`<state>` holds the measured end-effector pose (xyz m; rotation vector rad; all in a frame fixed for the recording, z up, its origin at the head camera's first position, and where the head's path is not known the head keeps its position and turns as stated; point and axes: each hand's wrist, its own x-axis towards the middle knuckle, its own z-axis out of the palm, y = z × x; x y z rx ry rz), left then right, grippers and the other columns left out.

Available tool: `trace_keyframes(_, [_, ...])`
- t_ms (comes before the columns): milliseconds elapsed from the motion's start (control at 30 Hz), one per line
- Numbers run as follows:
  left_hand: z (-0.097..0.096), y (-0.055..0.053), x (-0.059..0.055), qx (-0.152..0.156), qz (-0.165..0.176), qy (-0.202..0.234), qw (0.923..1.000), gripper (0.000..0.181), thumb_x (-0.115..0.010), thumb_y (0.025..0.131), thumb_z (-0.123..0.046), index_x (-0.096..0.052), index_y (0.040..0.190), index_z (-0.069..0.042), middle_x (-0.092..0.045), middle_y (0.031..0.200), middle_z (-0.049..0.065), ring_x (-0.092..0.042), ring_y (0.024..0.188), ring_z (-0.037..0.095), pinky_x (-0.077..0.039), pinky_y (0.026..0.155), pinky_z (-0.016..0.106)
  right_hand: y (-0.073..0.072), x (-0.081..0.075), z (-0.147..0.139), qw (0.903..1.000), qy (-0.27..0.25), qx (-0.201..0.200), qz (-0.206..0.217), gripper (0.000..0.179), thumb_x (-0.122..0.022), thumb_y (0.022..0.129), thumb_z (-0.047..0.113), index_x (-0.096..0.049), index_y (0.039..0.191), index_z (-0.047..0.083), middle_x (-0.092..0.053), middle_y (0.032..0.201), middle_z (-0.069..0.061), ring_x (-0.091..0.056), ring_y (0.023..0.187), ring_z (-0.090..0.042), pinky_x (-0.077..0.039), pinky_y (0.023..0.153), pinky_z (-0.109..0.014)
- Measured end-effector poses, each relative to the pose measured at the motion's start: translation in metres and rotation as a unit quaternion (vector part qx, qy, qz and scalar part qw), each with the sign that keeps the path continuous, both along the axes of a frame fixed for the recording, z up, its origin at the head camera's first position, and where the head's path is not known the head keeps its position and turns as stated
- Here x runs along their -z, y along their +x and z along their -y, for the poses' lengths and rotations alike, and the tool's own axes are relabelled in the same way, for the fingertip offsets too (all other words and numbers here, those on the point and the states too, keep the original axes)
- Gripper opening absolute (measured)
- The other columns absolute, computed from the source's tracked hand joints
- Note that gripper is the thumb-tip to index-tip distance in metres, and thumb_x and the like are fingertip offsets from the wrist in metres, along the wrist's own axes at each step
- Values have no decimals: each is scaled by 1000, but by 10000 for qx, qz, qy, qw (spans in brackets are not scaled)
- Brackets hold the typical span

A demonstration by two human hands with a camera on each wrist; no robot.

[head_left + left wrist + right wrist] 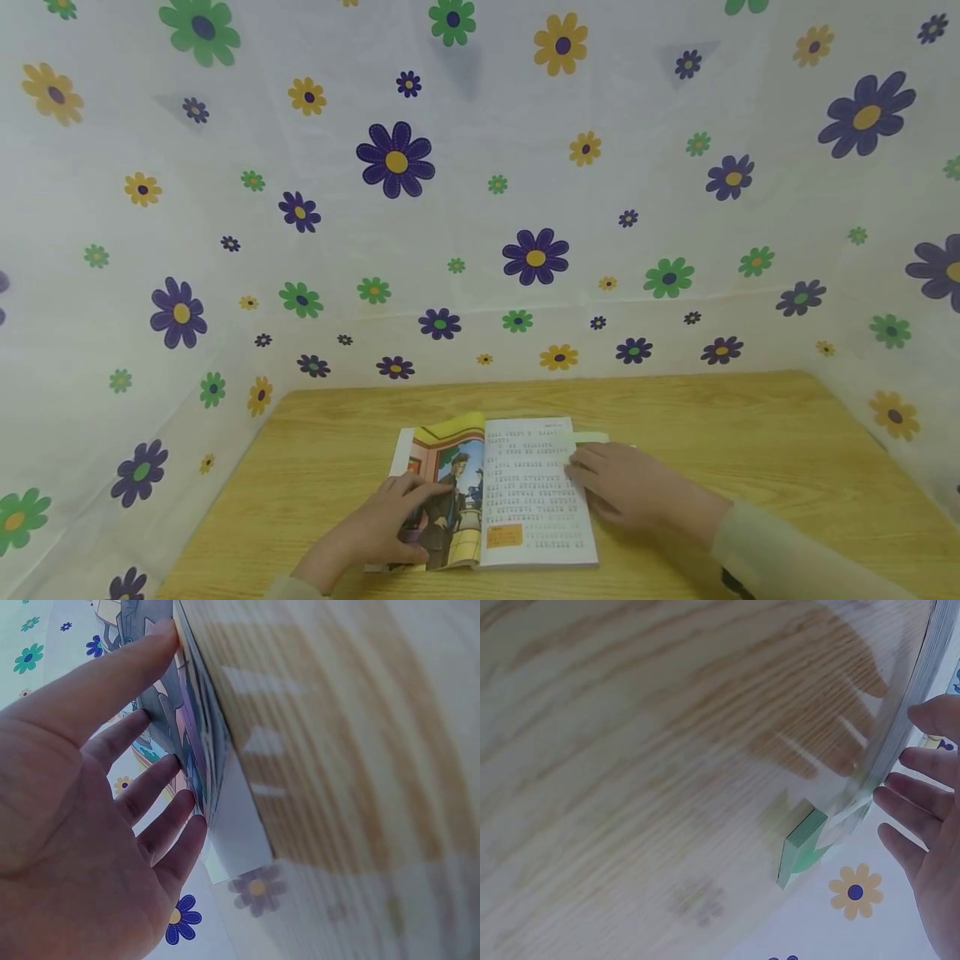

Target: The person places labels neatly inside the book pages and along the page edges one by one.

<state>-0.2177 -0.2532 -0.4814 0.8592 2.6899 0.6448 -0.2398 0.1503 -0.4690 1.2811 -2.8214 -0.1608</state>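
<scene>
While the left hand lies with spread fingers on the picture page, probably so that it does not lift, the open book rests on the wooden surface. From its text page, a pale green piece sticks out. The right hand, fingers extended and pinching nothing, is at this outer edge, seemingly to steady the book.
</scene>
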Motion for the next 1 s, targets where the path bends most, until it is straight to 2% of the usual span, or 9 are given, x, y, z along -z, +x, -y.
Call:
trace_keyframes(133, [1,-1,2,-13,7,-45,10000,84,-91,85,-32,-49,158,-29,-50,146,11,-46,132,41,-50,95,63,1,-1,-3,9999,-35,36,93,45,-60,107,30,-62,149,14,-64,145,-5,-61,136,-25,-49,115,-47])
trace_keyframes(267, [-1,1,-3,74,-8,-10,10000,84,-92,85,-33,-50,157,-26,-50,144,13,-47,128,42,-50,93,62,4,-4,-5,9999,-12,36,137,46,-64,104,30,-62,148,16,-65,143,-6,-62,134,-26,-49,115,-49])
trace_keyframes(400, [-3,4,-8,34,108,-53,9999,83,-92,85,-31,-50,157,-24,-49,146,13,-46,129,41,-51,94,61,6,-6,-8,9999,-17,30,124,46,-66,103,31,-63,147,16,-66,140,-5,-64,131,-25,-50,114,-48])
trace_keyframes(567, [-4,4,-9,-64,193,-126,9997,84,-92,84,-31,-50,157,-25,-49,147,11,-46,130,39,-50,95,62,7,-7,-10,9999,-2,54,114,45,-65,104,32,-63,147,18,-67,138,-3,-65,128,-23,-51,113,-47])
trace_keyframes(833, [-5,5,-9,-54,179,-151,9997,85,-93,83,-31,-51,156,-24,-49,146,12,-46,130,40,-51,95,63,5,-3,-17,10000,-77,3,13,44,-63,105,32,-63,147,19,-68,136,-3,-65,127,-23,-51,112,-47])
trace_keyframes(1000, [-6,4,-11,6,101,-202,9997,84,-92,84,-31,-51,157,-24,-49,146,11,-46,130,39,-51,95,61,3,-1,-21,9996,-161,134,166,44,-61,106,33,-62,149,20,-67,139,-2,-64,131,-23,-49,114,-49])
